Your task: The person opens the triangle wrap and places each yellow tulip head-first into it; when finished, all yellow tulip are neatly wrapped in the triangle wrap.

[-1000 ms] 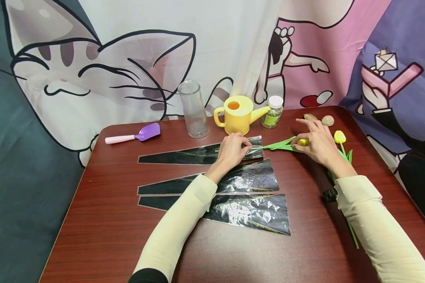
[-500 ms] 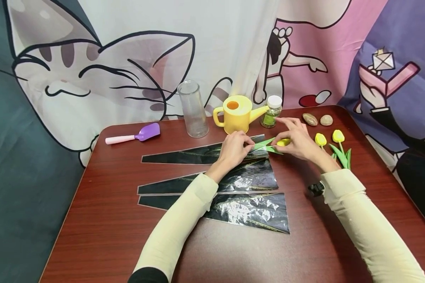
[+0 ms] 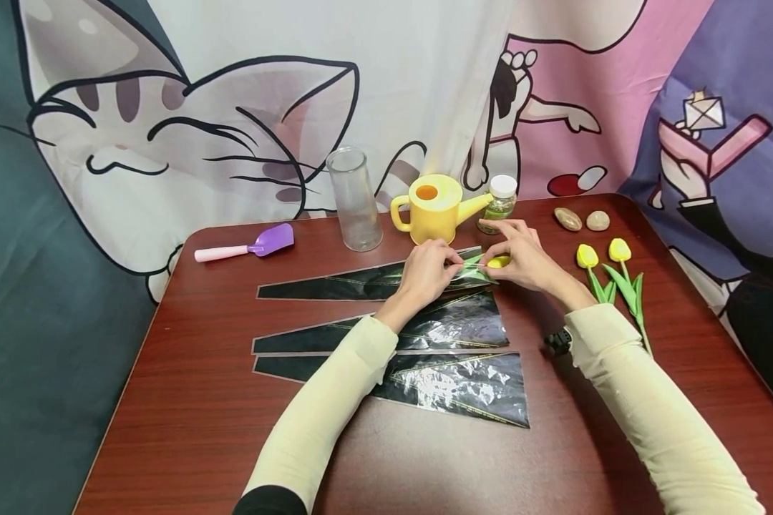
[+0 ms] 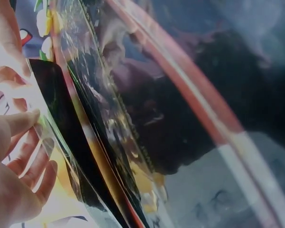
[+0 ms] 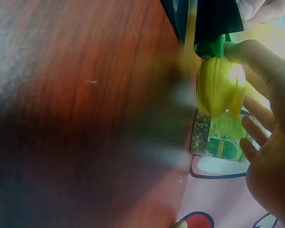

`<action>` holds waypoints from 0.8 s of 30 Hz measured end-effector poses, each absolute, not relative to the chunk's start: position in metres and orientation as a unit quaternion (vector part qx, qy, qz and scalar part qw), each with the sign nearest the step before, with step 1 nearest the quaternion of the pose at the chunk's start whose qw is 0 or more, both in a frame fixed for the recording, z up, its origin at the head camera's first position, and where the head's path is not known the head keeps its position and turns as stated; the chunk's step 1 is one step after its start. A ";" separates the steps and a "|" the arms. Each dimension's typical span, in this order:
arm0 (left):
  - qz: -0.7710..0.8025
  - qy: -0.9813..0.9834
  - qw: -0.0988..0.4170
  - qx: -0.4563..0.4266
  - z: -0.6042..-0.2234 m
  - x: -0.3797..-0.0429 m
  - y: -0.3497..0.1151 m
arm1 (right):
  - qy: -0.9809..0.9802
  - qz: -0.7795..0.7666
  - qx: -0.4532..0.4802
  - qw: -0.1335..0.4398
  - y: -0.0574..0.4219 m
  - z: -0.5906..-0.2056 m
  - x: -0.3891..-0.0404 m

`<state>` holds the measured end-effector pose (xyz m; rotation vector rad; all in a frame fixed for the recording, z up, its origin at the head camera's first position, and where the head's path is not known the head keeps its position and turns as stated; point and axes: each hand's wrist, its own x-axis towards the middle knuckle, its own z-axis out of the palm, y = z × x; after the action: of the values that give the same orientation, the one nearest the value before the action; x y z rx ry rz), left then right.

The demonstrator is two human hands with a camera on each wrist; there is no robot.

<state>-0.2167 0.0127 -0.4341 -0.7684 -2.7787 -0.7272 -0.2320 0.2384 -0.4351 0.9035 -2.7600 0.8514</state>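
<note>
Pinching a yellow-bloomed, green-leaved tulip [image 5: 221,88] just below its bloom w/ R hand [image 3: 520,259]; pinching mouth edge of a flat, tapered black-and-clear plastic sleeve [image 3: 354,283] w/ L hand [image 3: 428,272]; holding leaves mostly inside, bloom outside, nr yellow watering can [image 3: 434,213] on brown wood-grain desk [image 3: 438,465].

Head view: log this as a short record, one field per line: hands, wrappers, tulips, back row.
left hand: pinches far wrapper near its wide end
right hand: pinches held tulip just below its yellow head
held tulip: leaves inside far wrapper, head outside
other wrappers: middle wrapper and near wrapper, flat
loose tulips: two, at right
back row: trowel, clear vase, watering can, lidded jar, two stones
</note>
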 end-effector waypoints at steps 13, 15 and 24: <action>-0.234 -0.936 0.072 -0.252 -0.438 -0.220 0.014 | -0.898 0.325 0.290 0.067 0.255 -0.430 -0.217; -0.237 -0.936 0.075 -0.250 -0.437 -0.220 0.013 | -0.900 0.327 0.278 0.071 0.260 -0.428 -0.215; -0.243 -0.932 0.080 -0.257 -0.436 -0.219 0.016 | -0.917 0.313 0.236 0.080 0.292 -0.428 -0.208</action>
<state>-0.2186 0.0156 -0.4360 -0.7683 -2.7881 -0.7266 -0.2075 0.2917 -0.4283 0.7069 -2.7419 0.9358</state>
